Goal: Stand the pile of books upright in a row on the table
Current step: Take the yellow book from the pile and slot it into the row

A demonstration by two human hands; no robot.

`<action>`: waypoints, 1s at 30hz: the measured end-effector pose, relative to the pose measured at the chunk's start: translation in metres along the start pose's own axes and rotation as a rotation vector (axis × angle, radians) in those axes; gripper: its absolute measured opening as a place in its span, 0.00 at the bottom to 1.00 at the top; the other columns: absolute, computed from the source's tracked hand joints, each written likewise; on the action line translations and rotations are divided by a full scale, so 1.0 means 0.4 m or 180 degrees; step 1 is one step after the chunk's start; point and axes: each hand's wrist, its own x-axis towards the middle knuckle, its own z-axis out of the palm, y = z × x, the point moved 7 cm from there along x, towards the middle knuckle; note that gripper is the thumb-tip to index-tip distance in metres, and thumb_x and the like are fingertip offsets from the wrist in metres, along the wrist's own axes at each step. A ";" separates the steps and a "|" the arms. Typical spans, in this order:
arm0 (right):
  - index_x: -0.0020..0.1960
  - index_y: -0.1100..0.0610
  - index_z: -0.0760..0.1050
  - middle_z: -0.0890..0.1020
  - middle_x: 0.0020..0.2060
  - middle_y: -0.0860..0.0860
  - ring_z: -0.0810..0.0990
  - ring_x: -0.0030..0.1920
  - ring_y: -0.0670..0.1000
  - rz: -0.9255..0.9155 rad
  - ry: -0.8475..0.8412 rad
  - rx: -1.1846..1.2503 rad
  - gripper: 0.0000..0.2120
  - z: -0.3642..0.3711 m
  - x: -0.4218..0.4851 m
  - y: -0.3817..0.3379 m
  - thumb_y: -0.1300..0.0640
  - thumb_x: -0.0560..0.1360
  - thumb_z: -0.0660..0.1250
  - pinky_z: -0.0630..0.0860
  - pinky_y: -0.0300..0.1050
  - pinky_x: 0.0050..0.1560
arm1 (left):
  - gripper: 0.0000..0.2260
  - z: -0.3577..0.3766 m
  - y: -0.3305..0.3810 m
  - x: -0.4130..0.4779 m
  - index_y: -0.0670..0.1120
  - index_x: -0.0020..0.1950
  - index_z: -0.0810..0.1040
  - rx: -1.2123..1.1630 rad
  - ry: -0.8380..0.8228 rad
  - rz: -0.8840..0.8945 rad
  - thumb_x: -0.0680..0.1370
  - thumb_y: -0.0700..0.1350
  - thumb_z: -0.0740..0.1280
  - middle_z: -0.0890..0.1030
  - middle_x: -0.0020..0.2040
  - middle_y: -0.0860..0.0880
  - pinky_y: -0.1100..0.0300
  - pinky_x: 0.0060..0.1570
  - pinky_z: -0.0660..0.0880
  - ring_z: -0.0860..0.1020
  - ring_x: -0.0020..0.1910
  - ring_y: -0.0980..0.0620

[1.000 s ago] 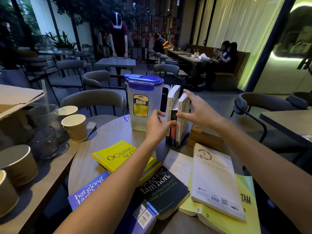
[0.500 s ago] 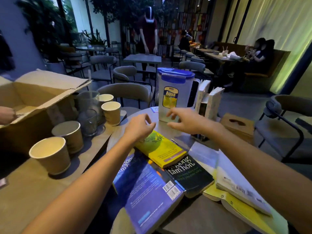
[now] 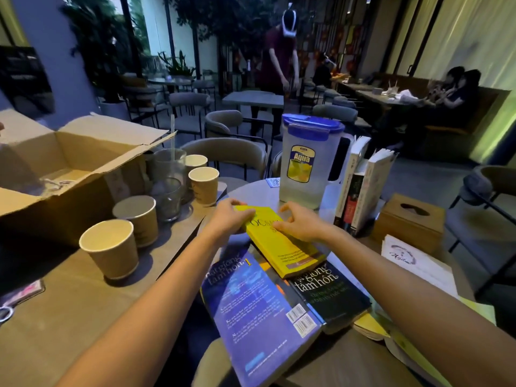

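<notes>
Both hands, left (image 3: 229,217) and right (image 3: 297,222), grip the far end of the yellow paperback (image 3: 282,244) lying on the pile. It looks light, flexible and glossy; safest pinched along both long edges.

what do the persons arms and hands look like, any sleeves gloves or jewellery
Both forearms are bare as far as the view shows: no sleeves reach into view. The left hand and right hand wear no gloves, and no watch, bracelet or ring shows on the wrists or fingers. The dim light could hide small details.
</notes>
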 end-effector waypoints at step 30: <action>0.67 0.55 0.73 0.82 0.57 0.53 0.82 0.57 0.51 -0.0145 0.1582 0.1005 0.18 -0.509 -0.212 0.250 0.64 0.79 0.66 0.83 0.51 0.56 | 0.12 0.492 0.448 -0.191 0.39 0.62 0.77 0.0878 0.0364 0.4078 0.79 0.40 0.69 0.79 0.55 0.43 0.62 0.40 0.75 0.79 0.46 0.48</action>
